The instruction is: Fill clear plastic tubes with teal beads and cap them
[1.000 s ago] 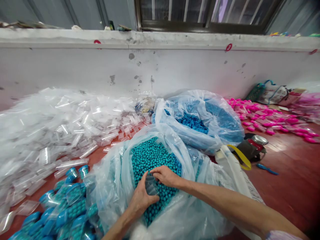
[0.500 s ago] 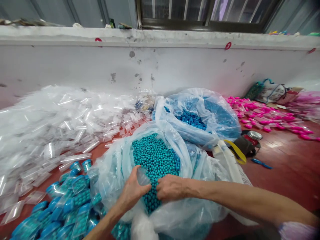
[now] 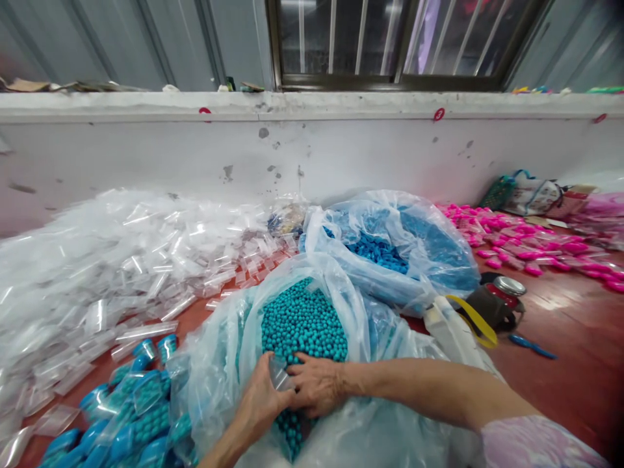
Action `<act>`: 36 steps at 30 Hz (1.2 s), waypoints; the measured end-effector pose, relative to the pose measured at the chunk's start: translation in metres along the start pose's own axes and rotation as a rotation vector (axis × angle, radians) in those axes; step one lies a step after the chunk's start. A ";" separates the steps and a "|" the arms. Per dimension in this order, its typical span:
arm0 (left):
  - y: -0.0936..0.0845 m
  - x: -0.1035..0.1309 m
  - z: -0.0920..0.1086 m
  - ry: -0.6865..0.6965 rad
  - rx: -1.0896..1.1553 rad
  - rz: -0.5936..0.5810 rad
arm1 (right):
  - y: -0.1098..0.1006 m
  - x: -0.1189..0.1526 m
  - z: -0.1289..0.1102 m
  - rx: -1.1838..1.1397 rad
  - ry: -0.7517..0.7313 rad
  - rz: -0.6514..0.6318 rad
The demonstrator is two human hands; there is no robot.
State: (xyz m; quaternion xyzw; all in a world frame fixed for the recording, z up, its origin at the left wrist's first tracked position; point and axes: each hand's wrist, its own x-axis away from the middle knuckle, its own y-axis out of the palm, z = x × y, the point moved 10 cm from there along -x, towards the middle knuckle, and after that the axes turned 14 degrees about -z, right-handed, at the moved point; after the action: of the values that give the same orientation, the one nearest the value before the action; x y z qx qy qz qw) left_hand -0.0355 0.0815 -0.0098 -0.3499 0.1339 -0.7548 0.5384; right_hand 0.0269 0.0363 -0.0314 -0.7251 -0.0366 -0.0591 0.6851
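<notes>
A translucent plastic bag (image 3: 363,318) stands open, full of small teal balls (image 3: 305,318). Over its near side, my left hand (image 3: 263,393) grips a small clear plastic container (image 3: 280,374) between thumb and fingers, its mouth facing right. My right hand (image 3: 316,385) lies on the balls right beside the container, fingers apart and reaching to its edge. Whether balls sit under its palm is hidden. Filled containers with blue ends and teal balls (image 3: 151,426) are heaped at the lower left.
Clear empty containers (image 3: 121,260) cover the left floor. Behind is a bag of blue pieces (image 3: 377,252). Pink items (image 3: 531,240) lie at the right, near a metal-lidded jar (image 3: 509,286), a yellow strap (image 3: 475,322) and a blue tool (image 3: 532,346). A white wall (image 3: 361,153) stands behind.
My right hand has moved left to the container, and its curled fingers have spread. My left hand still holds the container. The view has tilted slightly upward.
</notes>
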 end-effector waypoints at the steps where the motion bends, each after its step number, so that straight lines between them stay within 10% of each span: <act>1: 0.000 0.000 0.000 0.000 -0.025 -0.001 | -0.001 0.002 0.011 0.010 0.042 0.003; 6: 0.005 -0.007 -0.002 -0.121 -0.286 -0.050 | -0.023 0.022 0.061 -0.158 0.288 0.091; 10: 0.008 -0.019 -0.002 -0.184 -0.365 -0.047 | -0.042 0.068 0.123 -0.496 0.655 0.437; 17: 0.014 -0.029 -0.003 -0.201 -0.346 0.047 | 0.001 0.136 0.201 -0.865 1.100 0.725; 28: 0.015 -0.046 0.007 -0.068 -0.138 0.225 | 0.022 0.078 0.195 -1.262 0.957 0.806; 36: 0.026 -0.045 0.004 0.099 0.106 0.272 | -0.011 0.043 0.138 -1.308 0.685 0.852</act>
State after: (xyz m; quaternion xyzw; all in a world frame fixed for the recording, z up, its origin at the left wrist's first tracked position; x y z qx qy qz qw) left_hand -0.0067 0.1130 -0.0392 -0.2621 0.1663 -0.6972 0.6462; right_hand 0.0730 0.1730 -0.0216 -0.8688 0.4903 -0.0215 0.0652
